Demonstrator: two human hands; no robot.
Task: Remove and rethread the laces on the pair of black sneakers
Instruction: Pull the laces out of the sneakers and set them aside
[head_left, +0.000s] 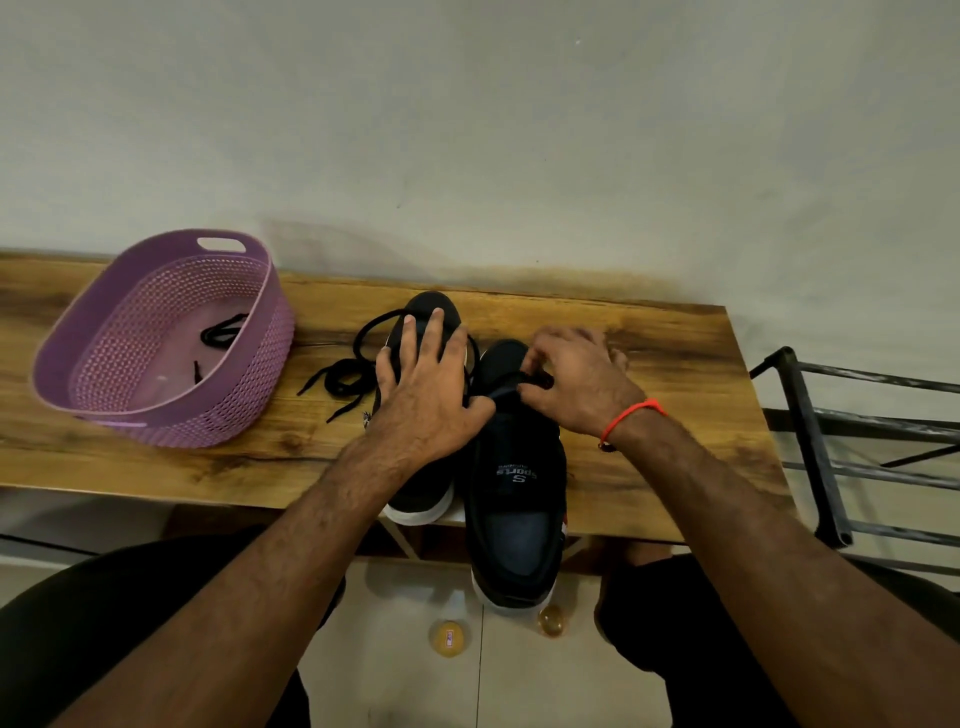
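Observation:
Two black sneakers with white soles stand side by side on the wooden table (649, 467), toes pointing away from me. My left hand (428, 384) lies flat with straight fingers on top of the left sneaker (421, 488), whose loose black lace (345, 374) trails onto the table to its left. The right sneaker (514, 499) hangs partly over the table's near edge. My right hand (574, 382) pinches the black lace at that sneaker's front eyelets; the fingertips hide the lace end.
A purple perforated basket (171, 395) stands at the table's left, with a black lace (221, 330) lying inside. A dark metal rack (852, 441) stands to the right of the table. Two small round yellowish objects (449, 638) lie on the floor below.

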